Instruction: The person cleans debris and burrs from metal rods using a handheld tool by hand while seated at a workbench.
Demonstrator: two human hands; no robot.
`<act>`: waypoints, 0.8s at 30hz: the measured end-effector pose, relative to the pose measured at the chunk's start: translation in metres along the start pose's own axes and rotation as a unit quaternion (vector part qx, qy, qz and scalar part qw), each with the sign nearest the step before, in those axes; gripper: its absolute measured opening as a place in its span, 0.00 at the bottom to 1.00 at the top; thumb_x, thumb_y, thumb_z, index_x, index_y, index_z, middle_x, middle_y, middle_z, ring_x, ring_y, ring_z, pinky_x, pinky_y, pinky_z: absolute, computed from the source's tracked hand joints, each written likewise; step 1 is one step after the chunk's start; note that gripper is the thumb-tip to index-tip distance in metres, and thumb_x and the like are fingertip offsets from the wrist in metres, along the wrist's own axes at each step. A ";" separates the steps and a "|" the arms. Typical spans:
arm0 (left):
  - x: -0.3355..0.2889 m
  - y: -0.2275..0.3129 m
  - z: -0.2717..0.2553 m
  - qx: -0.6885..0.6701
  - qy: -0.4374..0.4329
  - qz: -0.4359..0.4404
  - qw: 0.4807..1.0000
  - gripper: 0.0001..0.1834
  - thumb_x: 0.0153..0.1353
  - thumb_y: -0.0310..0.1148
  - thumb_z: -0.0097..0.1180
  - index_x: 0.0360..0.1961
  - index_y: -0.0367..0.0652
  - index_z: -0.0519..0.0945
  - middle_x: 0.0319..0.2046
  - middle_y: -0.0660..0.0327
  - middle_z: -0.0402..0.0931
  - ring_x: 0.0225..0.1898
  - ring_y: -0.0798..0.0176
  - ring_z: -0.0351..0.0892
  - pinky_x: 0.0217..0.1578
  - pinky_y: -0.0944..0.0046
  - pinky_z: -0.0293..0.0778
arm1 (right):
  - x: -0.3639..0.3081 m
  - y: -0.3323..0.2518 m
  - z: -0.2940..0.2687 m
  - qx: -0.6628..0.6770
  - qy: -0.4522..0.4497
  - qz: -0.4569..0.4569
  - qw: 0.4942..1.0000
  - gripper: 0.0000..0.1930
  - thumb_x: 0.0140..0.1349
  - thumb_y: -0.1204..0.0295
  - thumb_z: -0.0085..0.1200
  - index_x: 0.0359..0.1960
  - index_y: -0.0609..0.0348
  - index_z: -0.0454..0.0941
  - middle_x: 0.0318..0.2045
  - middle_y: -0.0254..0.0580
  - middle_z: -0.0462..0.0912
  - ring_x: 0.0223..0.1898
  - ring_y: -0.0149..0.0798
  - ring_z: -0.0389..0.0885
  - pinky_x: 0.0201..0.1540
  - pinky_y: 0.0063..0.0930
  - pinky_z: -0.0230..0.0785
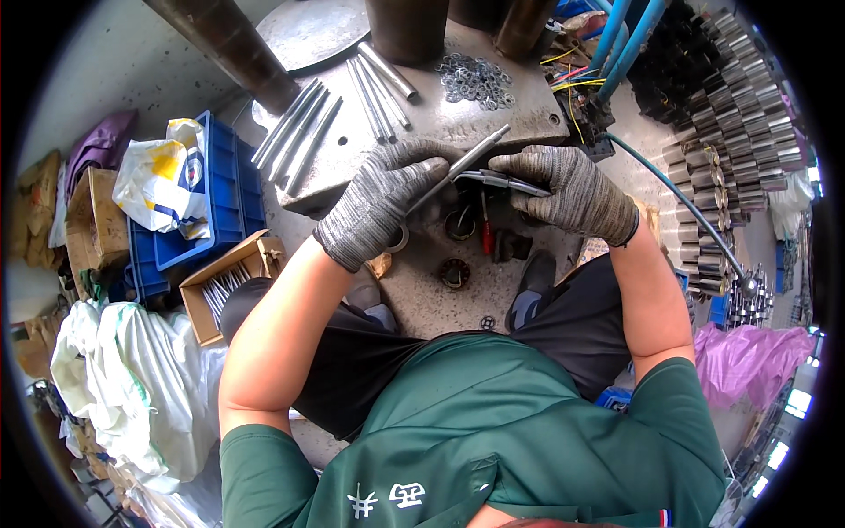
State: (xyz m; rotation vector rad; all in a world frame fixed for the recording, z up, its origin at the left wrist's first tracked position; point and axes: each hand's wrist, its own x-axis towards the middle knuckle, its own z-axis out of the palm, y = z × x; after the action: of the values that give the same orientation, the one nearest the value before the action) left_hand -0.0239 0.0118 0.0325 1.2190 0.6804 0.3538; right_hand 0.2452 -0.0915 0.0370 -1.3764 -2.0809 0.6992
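Observation:
In grey knitted gloves, both my hands are raised in front of the metal work table. My left hand is closed around a metal shaft, which slants up to the right and has a narrower stepped end. My right hand grips slim metal pliers whose thin bent tip points left, close to the shaft. Whether the tip touches the shaft I cannot tell. Several similar shafts lie in rows at the table's left. Toward the table's back right is a pile of small metal rings.
Thick brown metal columns rise behind the table. Blue crates and a cardboard box of metal parts stand left. Stacked metal cylinders and a green hose are at right. A red-handled screwdriver is below my hands.

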 end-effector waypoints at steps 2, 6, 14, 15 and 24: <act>0.000 0.001 0.001 -0.019 -0.005 -0.017 1.000 0.17 0.74 0.37 0.55 0.55 0.36 0.81 0.30 0.61 0.83 0.21 0.74 0.77 0.21 0.76 0.72 | 0.000 0.000 -0.003 -0.011 0.002 -0.015 1.000 0.27 0.57 0.73 0.67 0.61 0.57 0.81 0.48 0.52 0.87 0.48 0.47 0.87 0.53 0.35 0.78; 0.001 0.001 0.001 -0.068 -0.029 -0.039 0.996 0.17 0.75 0.38 0.55 0.54 0.36 0.80 0.30 0.60 0.83 0.19 0.73 0.76 0.20 0.76 0.71 | 0.000 0.000 -0.011 -0.035 -0.020 -0.018 0.999 0.27 0.58 0.70 0.68 0.62 0.58 0.80 0.50 0.51 0.86 0.50 0.46 0.87 0.54 0.36 0.78; 0.005 -0.006 -0.009 -0.225 -0.091 -0.070 0.967 0.22 0.75 0.40 0.55 0.60 0.35 0.77 0.33 0.56 0.84 0.21 0.67 0.84 0.19 0.74 0.79 | -0.004 -0.018 -0.010 0.476 -0.164 0.251 0.827 0.36 0.59 0.64 0.71 0.69 0.62 0.72 0.49 0.43 0.84 0.51 0.37 0.83 0.55 0.35 0.79; 0.002 -0.001 -0.007 -0.208 -0.065 -0.068 0.974 0.23 0.73 0.40 0.57 0.61 0.35 0.77 0.31 0.58 0.83 0.21 0.69 0.82 0.20 0.74 0.77 | -0.007 -0.017 -0.005 0.510 -0.135 0.235 0.817 0.36 0.58 0.64 0.72 0.67 0.60 0.72 0.46 0.41 0.85 0.46 0.36 0.85 0.51 0.35 0.80; 0.002 -0.020 -0.054 0.252 0.251 0.084 0.931 0.25 0.70 0.22 0.55 0.68 0.45 0.74 0.38 0.59 0.83 0.31 0.70 0.80 0.33 0.69 0.78 | -0.003 -0.021 -0.010 0.430 0.023 0.215 0.876 0.19 0.55 0.68 0.70 0.47 0.62 0.82 0.41 0.36 0.85 0.42 0.30 0.82 0.50 0.26 0.76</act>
State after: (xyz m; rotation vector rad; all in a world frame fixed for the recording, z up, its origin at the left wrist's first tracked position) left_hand -0.0593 0.0463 0.0037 1.7036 1.1596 0.6769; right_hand 0.2396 -0.0999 0.0582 -1.2601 -1.1266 1.5205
